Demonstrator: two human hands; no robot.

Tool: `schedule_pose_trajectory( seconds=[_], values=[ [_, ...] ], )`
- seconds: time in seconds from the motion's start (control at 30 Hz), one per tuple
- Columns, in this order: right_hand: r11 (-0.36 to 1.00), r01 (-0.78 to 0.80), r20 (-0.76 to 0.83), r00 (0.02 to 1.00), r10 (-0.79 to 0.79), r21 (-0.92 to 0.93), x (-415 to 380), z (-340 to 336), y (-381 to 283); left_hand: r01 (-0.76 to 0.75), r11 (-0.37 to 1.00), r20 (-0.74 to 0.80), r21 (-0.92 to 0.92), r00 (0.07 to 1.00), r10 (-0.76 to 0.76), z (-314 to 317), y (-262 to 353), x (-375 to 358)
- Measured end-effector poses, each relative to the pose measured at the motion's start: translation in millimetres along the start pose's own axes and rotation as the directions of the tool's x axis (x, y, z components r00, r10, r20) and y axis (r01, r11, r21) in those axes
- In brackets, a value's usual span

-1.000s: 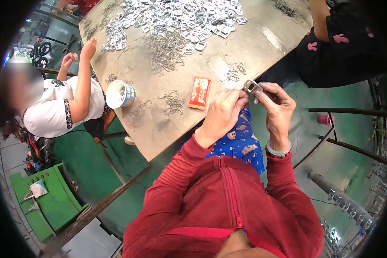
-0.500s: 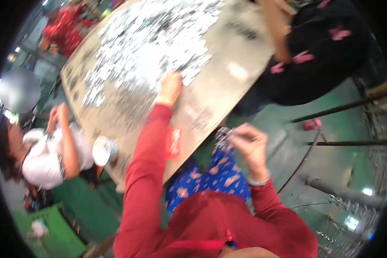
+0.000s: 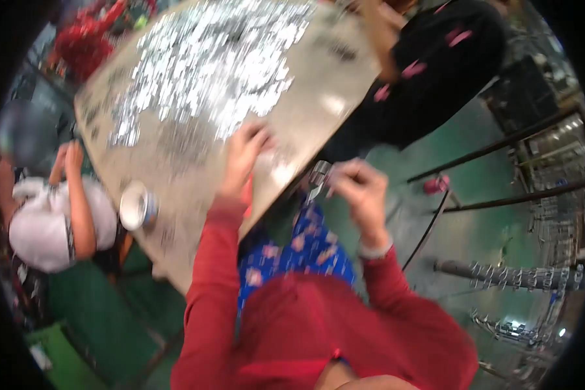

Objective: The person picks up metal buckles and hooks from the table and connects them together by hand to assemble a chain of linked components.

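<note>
Nearest: wearer's dark red long-sleeved top [image 3: 351, 325], then blue trousers w/ pale print [image 3: 309, 253].

R hand [image 3: 361, 185], pale band at wrist, off table's near edge, above lap side. Thumb & fingers pinched on small shiny silver metal pieces [image 3: 318, 174]; count n/a, blur. They stick out L of fingertips, long axis approx. near–far, one bit dangling toward lap.

L hand [image 3: 246, 156] farther out, over tabletop. Fingers loosely bent, some gap to thumb; can't tell if anything's in them. Orange-red flat packet [image 3: 247, 195] mostly hidden behind L wrist, only a sliver seen.

Key relation: large spread heap of bright silver metal pieces [image 3: 221, 58] lies beyond L fingertips, far & a bit left; heap's near edge just past them. L hand much nearer to it than R; R's pieces well apart from heap, near side & right.

Mid: pale worn tabletop [image 3: 312, 78]; white round tub w/ blue on side [image 3: 151, 207] at L edge.

Sides: co-worker in white top [image 3: 42, 227] at left; another in black garment w/ pink motifs [image 3: 435, 84], far right of table. Far L: person in bright red [image 3: 88, 42].

Writing: tub's print smeared, no brand legible; packet same.
</note>
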State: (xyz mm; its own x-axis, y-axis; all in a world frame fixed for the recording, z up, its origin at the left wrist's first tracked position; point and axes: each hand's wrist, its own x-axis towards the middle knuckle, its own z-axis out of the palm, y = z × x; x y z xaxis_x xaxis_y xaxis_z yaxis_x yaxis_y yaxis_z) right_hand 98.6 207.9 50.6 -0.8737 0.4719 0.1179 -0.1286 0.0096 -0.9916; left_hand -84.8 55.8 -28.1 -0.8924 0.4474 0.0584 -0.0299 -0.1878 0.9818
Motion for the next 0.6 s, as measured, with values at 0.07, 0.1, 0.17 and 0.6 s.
schedule_pose_trajectory(
  seconds=[0.07, 0.1, 0.17, 0.6],
  values=[
    [0.994, -0.019, 0.001, 1.0, 0.019, 0.104, -8.1, 7.1, 2.1, 0.197, 0.963, 0.135, -0.183, 0.976, -0.174, 18.7, 33.7, -38.8],
    [0.998, -0.015, 0.006, 1.0, 0.015, 0.058, -12.8, 6.6, 7.2, 0.206, 0.941, 0.163, -0.268, 0.972, -0.167, 24.0, 35.6, -55.4],
    [0.991, -0.075, -0.021, 0.997, 0.078, 0.114, -12.1, 9.9, 18.4, 0.228, 0.925, 0.288, -0.303, 0.948, -0.14, 25.6, 40.9, -71.9],
    [0.981, 0.042, -0.057, 0.997, -0.054, -0.189, -22.8, 11.7, 33.8, -0.392, 0.8, 0.16, 0.454, 0.919, 0.36, 60.3, 34.6, -103.7]
  ],
)
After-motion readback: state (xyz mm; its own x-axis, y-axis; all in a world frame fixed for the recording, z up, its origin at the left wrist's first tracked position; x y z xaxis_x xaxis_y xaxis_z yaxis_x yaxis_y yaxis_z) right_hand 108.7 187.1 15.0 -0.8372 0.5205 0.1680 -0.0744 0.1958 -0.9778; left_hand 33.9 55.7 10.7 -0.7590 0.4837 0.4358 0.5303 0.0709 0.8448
